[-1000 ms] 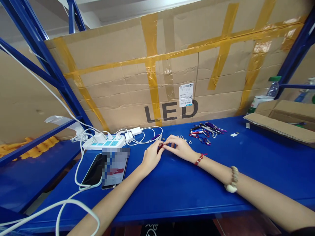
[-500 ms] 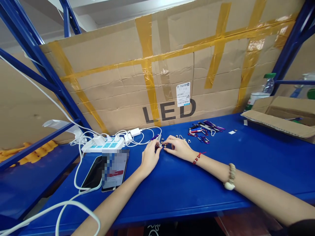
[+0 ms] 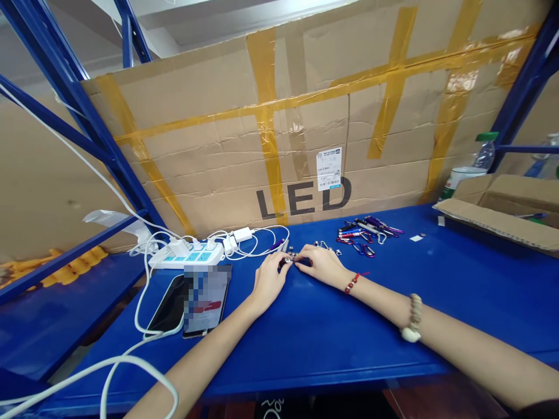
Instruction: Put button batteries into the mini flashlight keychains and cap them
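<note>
My left hand (image 3: 267,280) and my right hand (image 3: 321,265) meet over the blue table (image 3: 332,326), fingertips pinched together on a small dark red keychain part (image 3: 288,261) with a silvery end. Its exact shape is too small to make out. A few tiny metal pieces (image 3: 325,248) lie on the table just beyond my right fingers. A pile of coloured keychain lights with carabiner clips (image 3: 364,231) sits further right. Bead bracelets circle my right wrist and forearm.
A white power strip (image 3: 186,254) with plugged chargers and looping white cables lies at left. Two phones (image 3: 192,297) rest beside it. A taped cardboard sheet marked LED (image 3: 305,134) stands behind. An open cardboard box (image 3: 502,209) and a bottle (image 3: 469,169) are at right.
Both hands stay together at the same spot, fingers shifting slightly on the small part. The view wobbled a little.
</note>
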The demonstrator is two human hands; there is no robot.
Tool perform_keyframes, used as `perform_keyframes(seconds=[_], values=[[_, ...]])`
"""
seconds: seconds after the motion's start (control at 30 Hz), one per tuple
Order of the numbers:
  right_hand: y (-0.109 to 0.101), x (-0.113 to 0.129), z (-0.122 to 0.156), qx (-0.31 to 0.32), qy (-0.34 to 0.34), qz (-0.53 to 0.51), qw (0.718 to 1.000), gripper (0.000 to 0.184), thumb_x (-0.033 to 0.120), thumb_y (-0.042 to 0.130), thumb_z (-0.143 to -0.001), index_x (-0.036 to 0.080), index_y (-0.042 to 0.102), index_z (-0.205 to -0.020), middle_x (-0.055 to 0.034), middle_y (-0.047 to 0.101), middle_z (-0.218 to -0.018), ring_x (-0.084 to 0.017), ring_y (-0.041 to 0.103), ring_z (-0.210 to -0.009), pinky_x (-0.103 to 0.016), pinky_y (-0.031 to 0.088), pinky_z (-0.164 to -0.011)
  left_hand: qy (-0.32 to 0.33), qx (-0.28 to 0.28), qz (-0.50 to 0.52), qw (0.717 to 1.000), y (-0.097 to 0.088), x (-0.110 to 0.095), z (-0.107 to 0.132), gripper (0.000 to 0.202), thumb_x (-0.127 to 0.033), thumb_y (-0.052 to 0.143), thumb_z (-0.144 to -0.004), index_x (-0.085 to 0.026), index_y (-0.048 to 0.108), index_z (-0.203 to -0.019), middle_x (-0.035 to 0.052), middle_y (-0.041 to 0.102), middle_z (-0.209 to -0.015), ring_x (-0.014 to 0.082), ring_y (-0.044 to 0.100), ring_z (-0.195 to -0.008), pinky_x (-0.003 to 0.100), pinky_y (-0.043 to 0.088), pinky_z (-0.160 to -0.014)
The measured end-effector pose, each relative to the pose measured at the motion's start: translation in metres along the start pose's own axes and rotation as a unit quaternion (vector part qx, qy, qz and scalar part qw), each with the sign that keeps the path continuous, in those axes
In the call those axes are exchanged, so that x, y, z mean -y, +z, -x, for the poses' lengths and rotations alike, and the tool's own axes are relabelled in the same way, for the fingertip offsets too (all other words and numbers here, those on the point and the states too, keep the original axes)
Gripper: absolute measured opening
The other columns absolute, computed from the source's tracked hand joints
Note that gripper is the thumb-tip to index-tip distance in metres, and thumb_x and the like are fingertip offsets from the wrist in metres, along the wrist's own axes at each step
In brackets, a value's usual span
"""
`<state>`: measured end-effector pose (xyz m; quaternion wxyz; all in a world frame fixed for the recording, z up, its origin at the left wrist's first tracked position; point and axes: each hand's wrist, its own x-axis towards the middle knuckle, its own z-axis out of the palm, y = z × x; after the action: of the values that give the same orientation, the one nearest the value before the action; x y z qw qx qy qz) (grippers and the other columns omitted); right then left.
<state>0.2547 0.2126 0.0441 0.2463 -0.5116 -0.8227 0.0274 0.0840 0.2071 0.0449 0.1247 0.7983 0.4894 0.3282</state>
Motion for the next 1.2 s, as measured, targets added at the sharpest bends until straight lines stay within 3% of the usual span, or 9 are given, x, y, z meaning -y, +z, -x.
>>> perform_keyframes(seconds=[0.2, 0.4, 0.8, 1.07, 1.2], values=[[0.0001, 0.0008, 0.0013, 0.015, -0.015, 0.012, 1.0, 0.019, 0.03, 0.049, -0.085, 0.027, 0.067, -0.092, 0.0018, 0.059, -0.095, -0.011, 0.056, -0.082, -0.021, 0.035, -0.06, -0.051, -0.009, -0.029, 0.998, -0.0019, -0.004, 0.0025, 0.02, -0.035, 0.05, -0.083, -0.028, 0.054, -0.102, -0.0004, 0.057, -0.095, 0.0151, 0.054, -0.089, 0.027, 0.041, -0.074], [0.0015, 0.0008, -0.0016, 0.015, -0.016, 0.017, 1.0, 0.021, 0.028, 0.045, -0.087, 0.022, 0.065, -0.09, -0.0007, 0.058, -0.093, -0.013, 0.056, -0.082, -0.022, 0.035, -0.06, -0.042, 0.011, -0.056, 0.997, -0.0026, -0.0038, 0.0026, 0.021, -0.038, 0.044, -0.086, -0.026, 0.056, -0.099, 0.0015, 0.056, -0.091, 0.0157, 0.053, -0.09, 0.026, 0.041, -0.071], [0.0035, -0.0029, -0.0001, 0.007, -0.046, -0.004, 0.999, 0.016, 0.027, 0.047, -0.085, 0.019, 0.059, -0.091, -0.0017, 0.057, -0.093, -0.012, 0.056, -0.078, -0.021, 0.036, -0.063, -0.041, 0.013, -0.072, 0.996, -0.0041, -0.0076, 0.0024, 0.027, -0.039, 0.037, -0.088, -0.023, 0.057, -0.096, 0.0015, 0.056, -0.076, 0.0148, 0.054, -0.076, 0.024, 0.037, -0.063], [0.001, 0.0014, 0.0008, -0.06, -0.012, -0.057, 0.997, 0.019, 0.028, 0.043, -0.088, 0.02, 0.058, -0.097, -0.0009, 0.056, -0.097, -0.008, 0.054, -0.071, -0.019, 0.037, -0.06, -0.047, 0.019, -0.058, 0.997, -0.0008, -0.0037, 0.0006, 0.023, -0.037, 0.039, -0.088, -0.023, 0.056, -0.095, -0.0004, 0.061, -0.088, 0.0153, 0.057, -0.083, 0.024, 0.038, -0.065], [0.0022, 0.0022, 0.0003, -0.102, -0.027, -0.144, 0.984, 0.02, 0.031, 0.044, -0.088, 0.019, 0.059, -0.095, -0.0019, 0.055, -0.093, -0.006, 0.05, -0.061, -0.02, 0.04, -0.061, -0.026, 0.02, -0.062, 0.998, -0.0013, -0.0043, 0.0012, 0.023, -0.037, 0.041, -0.087, -0.025, 0.055, -0.101, 0.0005, 0.061, -0.094, 0.0166, 0.056, -0.091, 0.025, 0.039, -0.069]])
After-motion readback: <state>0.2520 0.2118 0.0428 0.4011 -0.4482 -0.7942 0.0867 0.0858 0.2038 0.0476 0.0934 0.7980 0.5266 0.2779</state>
